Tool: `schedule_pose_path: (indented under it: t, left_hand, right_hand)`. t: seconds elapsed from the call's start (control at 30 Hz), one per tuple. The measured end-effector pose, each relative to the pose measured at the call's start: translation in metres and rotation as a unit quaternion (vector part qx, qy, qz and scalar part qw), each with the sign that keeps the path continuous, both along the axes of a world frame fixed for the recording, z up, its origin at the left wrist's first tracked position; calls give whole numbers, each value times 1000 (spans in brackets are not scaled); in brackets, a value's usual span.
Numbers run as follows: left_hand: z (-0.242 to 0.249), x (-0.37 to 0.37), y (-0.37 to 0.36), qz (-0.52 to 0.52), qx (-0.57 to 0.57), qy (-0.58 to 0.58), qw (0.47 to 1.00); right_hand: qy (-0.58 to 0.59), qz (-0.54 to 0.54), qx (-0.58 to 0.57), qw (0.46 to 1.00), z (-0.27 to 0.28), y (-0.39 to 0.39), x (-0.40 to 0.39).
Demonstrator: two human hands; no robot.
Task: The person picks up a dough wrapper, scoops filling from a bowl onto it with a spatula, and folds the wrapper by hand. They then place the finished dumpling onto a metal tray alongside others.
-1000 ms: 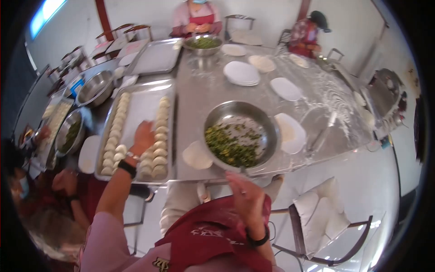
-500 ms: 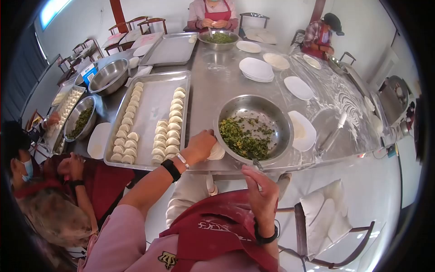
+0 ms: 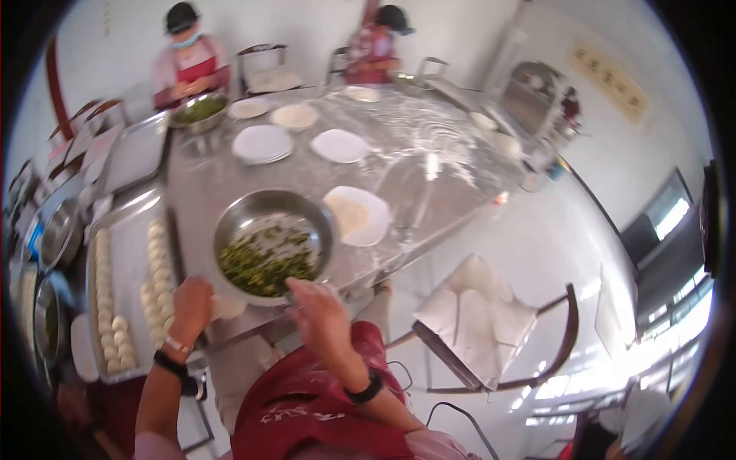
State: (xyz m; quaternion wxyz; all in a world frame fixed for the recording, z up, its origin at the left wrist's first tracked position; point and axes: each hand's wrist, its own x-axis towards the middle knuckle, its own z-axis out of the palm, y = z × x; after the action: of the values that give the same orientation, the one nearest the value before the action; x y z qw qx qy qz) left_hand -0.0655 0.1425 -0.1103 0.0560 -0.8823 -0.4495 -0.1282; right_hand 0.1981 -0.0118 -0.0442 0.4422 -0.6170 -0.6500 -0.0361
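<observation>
My left hand rests on a dough wrapper at the table's near edge, left of the filling bowl; grip unclear. Right hand spread, empty. Soft, floppy dough — lift it by the rim.

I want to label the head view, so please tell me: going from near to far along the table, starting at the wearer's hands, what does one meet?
Right hand → steel bowl of green filling → plate with a dough wrapper → stack of white plates → far bowl of greens → person in a red apron.
</observation>
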Motion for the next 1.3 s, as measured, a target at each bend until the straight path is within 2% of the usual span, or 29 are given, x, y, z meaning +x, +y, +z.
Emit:
schedule_pose_path:
  t: [0.13,0.2,0.27,0.33,0.43,0.53,0.63,0.73,0.77,0.83,0.87,0.93,0.97,1.0,1.03,1.07,1.13,1.23,1.3]
  left_hand:
    - [38,10,-25,-18,-23,-139,990]
    - [47,8,-31,-3,-53,-195,979]
    - [50,2,-37,26,-110,-263,958]
    - [53,-5,-42,64,-191,-342,918]
    - [78,9,-71,89,-335,-546,763]
    - [82,16,-90,80,-370,-601,704]
    - [60,10,-99,74,-452,-660,595]
    - [60,20,-114,33,-469,-700,537]
    - [59,20,-118,19,-483,-703,522]
    - [60,24,-124,43,-479,-689,542]
    - [59,23,-127,64,-470,-685,553]
    - [48,16,-130,42,-440,-641,628]
    - [49,14,-131,41,-467,-659,588]
    - [53,11,-131,36,-491,-677,547]
    - [54,9,-131,41,-501,-685,526]
    - [54,6,-129,40,-516,-692,503]
    - [51,2,-127,30,-513,-719,469]
    - [52,8,-120,14,-509,-754,416]
    - [52,13,-111,10,-507,-770,387]
  right_hand:
    - [30,62,-19,997,-18,8,0]
    - [49,100,-55,992,-20,10,-3]
    - [55,128,-37,990,-26,16,-1]
    - [60,139,-32,988,-30,20,1]
    - [64,153,-5,986,-37,27,2]
    - [113,163,-18,980,-39,33,2]
    - [116,170,-27,978,-42,40,3]
    - [73,168,-40,982,-45,47,6]
    - [59,156,-6,986,-52,50,10]
    - [39,144,59,987,-62,53,10]
    - [50,116,22,992,-62,54,9]
    - [51,96,-34,994,-47,55,12]
    - [40,98,-49,993,-36,55,16]
    - [91,77,-59,991,-17,52,14]
    - [112,27,-58,992,-23,58,18]
    - [183,8,-87,979,-17,63,24]
    - [229,-43,-120,965,7,68,32]
    - [239,-64,-56,967,-15,95,55]
    - [221,-70,-83,969,-18,107,62]
